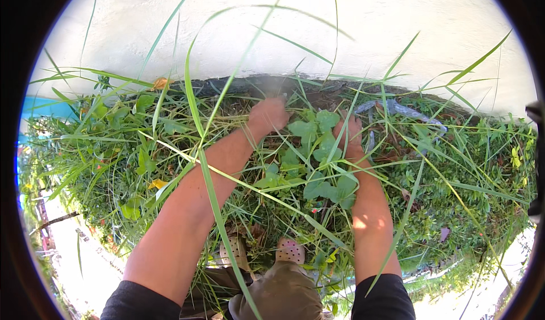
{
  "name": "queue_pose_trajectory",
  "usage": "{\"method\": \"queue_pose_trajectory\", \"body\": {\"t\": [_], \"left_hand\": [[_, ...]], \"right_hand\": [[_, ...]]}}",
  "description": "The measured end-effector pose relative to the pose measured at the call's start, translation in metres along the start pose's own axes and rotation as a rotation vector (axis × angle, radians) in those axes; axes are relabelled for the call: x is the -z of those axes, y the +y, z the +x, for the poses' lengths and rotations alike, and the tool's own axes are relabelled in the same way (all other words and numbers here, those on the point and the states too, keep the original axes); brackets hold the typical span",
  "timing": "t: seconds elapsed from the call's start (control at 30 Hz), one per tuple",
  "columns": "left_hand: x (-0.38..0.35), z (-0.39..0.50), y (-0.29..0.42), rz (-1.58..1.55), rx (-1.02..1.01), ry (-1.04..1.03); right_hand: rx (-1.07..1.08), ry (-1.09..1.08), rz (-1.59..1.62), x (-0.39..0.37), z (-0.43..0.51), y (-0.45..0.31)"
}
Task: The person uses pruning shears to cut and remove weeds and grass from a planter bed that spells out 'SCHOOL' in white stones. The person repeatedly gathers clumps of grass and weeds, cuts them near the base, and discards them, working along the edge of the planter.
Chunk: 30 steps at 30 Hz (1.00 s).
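My left hand is curled into a fist low among the weeds, close to the dark base of the wall. Pale grass stems run in to it from the left, and it appears to grip them. My right hand is down in the growth to the right, beside a broad-leaved vine. Leaves and blades cover part of its fingers, so its grasp cannot be made out. Between my forearms grow more vine leaves. A long grass stalk crosses in front of both arms.
A white wall rises beyond the weeds, with a dark strip at its foot. A grey, weathered branch lies right of my right hand. Perforated clogs stand below. A turquoise surface shows at far left.
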State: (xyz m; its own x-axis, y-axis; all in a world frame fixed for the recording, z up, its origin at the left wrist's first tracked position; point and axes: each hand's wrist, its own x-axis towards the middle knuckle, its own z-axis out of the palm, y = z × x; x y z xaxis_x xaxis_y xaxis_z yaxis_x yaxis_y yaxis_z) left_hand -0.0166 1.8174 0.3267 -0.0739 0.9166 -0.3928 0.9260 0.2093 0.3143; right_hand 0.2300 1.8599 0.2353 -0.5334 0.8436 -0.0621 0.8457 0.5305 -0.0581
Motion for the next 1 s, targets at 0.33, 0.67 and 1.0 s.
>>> {"method": "queue_pose_trajectory", "body": {"t": [0.33,0.67,1.0], "left_hand": [[-0.003,-0.009,0.03,-0.048,-0.057,0.069],[-0.013,-0.048,0.049,0.022,0.053,-0.064],[-0.035,-0.064,0.022,0.043,0.055,-0.051]], "right_hand": [[-0.159,-0.023,0.187,-0.041,0.006,0.024],[-0.235,-0.118,0.151,-0.033,0.005,0.013],[-0.236,-0.205,0.124,-0.032,0.003,0.008]]}}
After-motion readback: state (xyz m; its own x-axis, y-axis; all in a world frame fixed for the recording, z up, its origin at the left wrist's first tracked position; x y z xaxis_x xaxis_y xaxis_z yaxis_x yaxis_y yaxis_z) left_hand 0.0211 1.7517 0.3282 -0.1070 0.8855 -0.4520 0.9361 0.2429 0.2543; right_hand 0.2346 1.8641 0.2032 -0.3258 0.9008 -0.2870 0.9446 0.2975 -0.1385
